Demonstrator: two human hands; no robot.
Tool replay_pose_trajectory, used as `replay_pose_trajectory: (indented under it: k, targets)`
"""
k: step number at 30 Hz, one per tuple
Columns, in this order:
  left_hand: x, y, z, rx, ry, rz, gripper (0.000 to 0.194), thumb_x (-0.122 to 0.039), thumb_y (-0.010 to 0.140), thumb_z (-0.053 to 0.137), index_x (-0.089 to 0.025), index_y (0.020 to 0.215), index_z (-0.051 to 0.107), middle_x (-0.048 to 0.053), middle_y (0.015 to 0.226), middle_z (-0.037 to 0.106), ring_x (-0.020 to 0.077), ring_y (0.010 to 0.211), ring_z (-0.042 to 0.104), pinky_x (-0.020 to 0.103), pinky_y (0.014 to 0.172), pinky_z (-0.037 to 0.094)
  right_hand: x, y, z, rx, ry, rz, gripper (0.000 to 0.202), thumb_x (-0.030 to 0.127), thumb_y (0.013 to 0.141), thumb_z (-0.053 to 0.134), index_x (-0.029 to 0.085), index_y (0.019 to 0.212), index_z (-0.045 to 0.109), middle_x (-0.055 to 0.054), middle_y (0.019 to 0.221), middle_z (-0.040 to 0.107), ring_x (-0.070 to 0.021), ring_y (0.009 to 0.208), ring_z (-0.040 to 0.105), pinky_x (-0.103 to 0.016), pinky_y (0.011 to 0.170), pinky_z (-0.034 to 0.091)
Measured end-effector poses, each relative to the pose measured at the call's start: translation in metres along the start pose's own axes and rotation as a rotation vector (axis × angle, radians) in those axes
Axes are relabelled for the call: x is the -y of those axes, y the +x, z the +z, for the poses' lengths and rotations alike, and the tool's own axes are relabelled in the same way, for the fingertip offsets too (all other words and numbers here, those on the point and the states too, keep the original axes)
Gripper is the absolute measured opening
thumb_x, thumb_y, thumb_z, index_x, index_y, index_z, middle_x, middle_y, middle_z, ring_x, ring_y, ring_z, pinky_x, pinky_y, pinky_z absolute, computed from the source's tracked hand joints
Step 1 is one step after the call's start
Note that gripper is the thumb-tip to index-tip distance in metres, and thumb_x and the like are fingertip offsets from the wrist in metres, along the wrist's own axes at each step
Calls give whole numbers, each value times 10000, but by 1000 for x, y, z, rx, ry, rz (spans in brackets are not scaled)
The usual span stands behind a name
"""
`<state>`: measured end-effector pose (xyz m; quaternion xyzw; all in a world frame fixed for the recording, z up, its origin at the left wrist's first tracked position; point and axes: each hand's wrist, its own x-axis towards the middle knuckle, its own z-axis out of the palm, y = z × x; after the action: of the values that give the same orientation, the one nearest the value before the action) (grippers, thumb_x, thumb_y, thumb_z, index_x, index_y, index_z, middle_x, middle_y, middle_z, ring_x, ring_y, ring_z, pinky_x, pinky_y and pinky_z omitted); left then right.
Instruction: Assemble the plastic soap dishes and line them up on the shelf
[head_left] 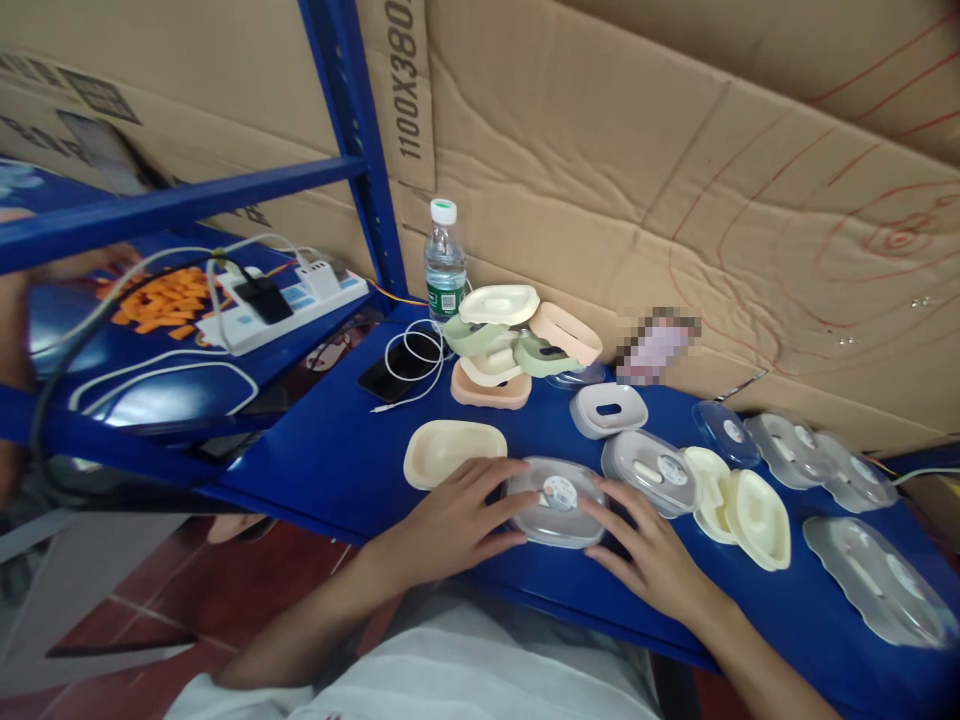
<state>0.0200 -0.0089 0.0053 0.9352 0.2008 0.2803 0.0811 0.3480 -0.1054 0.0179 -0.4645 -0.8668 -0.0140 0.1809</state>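
In front of me on the blue table is a grey plastic box with a clear lid (551, 518) and a round white label. From its left side my left hand (465, 520) touches it, fingers stretched over the edge. My right hand (652, 550) lies along its right side, fingertips on the lid and rim. Both hands grip the box between them. Just beyond my left hand sits a cream tray (454, 452). Another lidded grey box (651, 472) stands near my right fingers, beside two cream trays (759, 518). A grey piece with an oval opening (609, 408) is behind.
Cream, green and peach plastic parts (491, 355) are piled at the back. Beside them are a water bottle (445, 265) and a phone (390, 375) with a white cable. Several lidded boxes (874, 580) stand right. A blue rack post (360, 150) rises left, before a power strip (292, 315).
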Motion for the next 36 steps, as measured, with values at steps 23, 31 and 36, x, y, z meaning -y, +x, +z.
replay_pose_trajectory:
  k: [23, 31, 36]
  targets:
    - [-1, 5, -4, 19, 63, 24, 393, -360, 1119, 562, -217, 1484, 583, 170, 1561, 601, 304, 1485, 568, 607, 1268, 443, 3, 6, -4, 5, 16, -3, 573, 322, 1064, 658, 281, 1617, 513, -171, 1534, 586, -338, 1420, 604, -550, 1100, 620]
    - [-1, 5, -4, -10, 44, 25, 384, -336, 1104, 592, -219, 1470, 593, 168, 1544, 612, 304, 1456, 587, 557, 1226, 495, 3, 8, -6, -3, 6, -19, 523, 338, 1067, 660, 251, 1571, 555, -175, 1512, 591, -324, 1400, 613, -534, 1103, 616]
    - [0, 4, -4, -3, 18, 20, 385, -310, 1094, 616, -223, 1469, 586, 165, 1559, 593, 298, 1454, 583, 545, 1221, 501, 6, 9, -7, -10, -30, -16, 565, 392, 1075, 643, 239, 1603, 510, -173, 1501, 630, -319, 1371, 645, -511, 1082, 627]
